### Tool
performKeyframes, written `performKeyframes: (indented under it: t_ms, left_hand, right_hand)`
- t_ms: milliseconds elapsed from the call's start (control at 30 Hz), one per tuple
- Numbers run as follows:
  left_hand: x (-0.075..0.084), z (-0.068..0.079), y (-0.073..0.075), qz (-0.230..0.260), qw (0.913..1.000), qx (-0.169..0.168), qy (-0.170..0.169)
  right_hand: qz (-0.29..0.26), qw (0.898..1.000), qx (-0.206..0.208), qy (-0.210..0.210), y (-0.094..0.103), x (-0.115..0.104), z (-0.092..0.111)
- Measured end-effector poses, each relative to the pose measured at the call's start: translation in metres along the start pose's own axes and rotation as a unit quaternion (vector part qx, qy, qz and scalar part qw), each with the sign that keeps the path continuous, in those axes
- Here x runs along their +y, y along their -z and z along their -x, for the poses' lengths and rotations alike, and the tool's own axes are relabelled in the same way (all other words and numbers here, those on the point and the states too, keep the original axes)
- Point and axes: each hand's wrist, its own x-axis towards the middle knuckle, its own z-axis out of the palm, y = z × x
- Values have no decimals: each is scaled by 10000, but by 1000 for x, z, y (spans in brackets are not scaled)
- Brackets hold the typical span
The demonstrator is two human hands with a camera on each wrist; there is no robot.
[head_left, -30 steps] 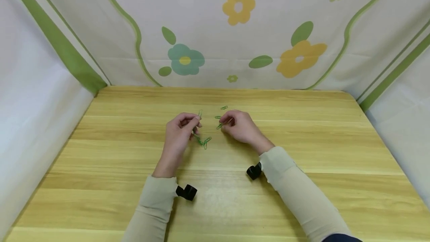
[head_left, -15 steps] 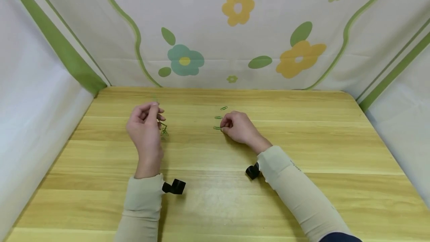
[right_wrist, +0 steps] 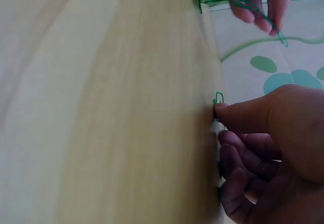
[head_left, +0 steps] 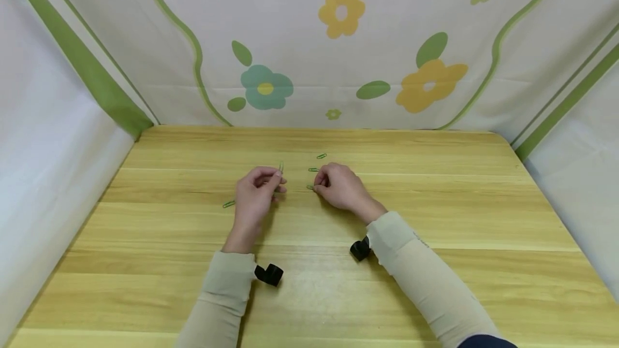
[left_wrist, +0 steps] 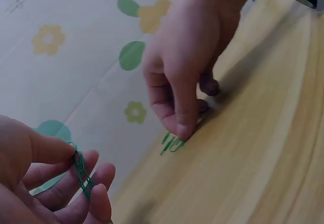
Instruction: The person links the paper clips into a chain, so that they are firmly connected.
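My left hand (head_left: 256, 192) pinches the end of a chain of linked green paper clips (left_wrist: 82, 173) between thumb and fingers. One clip of it points up past the fingertips, and the chain runs along the fingers. In the right wrist view the chain's far part (right_wrist: 198, 3) hangs down to the table; in the head view a green clip (head_left: 229, 204) shows left of the hand. My right hand (head_left: 340, 187) pinches a single green paper clip (head_left: 310, 187) low at the tabletop, thumb over one end. The two hands are a short way apart.
Two loose green paper clips, one near (head_left: 313, 169) and one farther back (head_left: 321, 156), lie beyond my right fingertips on the wooden table (head_left: 435, 219). A white cloth (head_left: 300, 31) with printed flowers stands behind it. Black cameras are on both wrists.
My left hand swung out to the left with the chain, then came back right toward my right hand; the chain now trails to its left. My right hand stays near its place, still holding its paper clip.
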Motion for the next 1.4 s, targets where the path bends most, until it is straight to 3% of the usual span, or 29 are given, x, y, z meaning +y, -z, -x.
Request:
performKeyframes:
  t_ms: [233,500,933,1400]
  left_hand:
    - [-4,4,-14,-303,9978,-582,-16]
    - [-7,6,-27,-335,9945,-991,10]
    - [-7,8,-27,-265,9927,-1137,289]
    - [-6,10,-30,-309,9918,-1197,332]
  right_hand:
    - [-358,9994,-32,22,5,2,10]
    - [-1006,9947,204,74,12,15,26]
    - [-1790,9835,257,-20,17,18,34]
    - [-3045,9516,421,-52,23,16,38]
